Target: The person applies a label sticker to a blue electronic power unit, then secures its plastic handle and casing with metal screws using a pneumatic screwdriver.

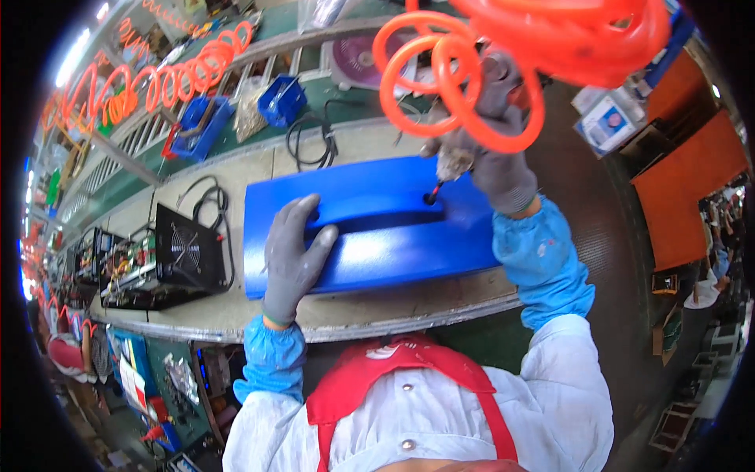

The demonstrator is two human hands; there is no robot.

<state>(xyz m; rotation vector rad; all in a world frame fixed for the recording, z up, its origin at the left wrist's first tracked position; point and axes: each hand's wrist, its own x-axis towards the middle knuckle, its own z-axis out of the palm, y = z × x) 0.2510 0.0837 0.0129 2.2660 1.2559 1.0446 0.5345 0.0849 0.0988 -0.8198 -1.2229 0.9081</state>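
A blue metal cover (377, 266) with a raised blue handle (373, 206) lies on the bench in front of me. My left hand (295, 250), in a grey glove, rests on the cover at the handle's left end, thumb and fingers spread apart. My right hand (503, 169), also gloved, is closed round a power screwdriver (454, 161) with a dirty, wrapped-looking front end. Its bit points down into a dark hole at the handle's right end. Orange coiled hose (464, 86) hangs over the right hand and hides part of the tool's body.
On the left stands an open black chassis (185, 248) with a fan grille, boards and a black cable. More black cable (318, 145) lies behind the cover. Blue bins (281, 101) sit at the back beside a purple fan-like item (362, 61). Orange panels (688, 189) stand at right.
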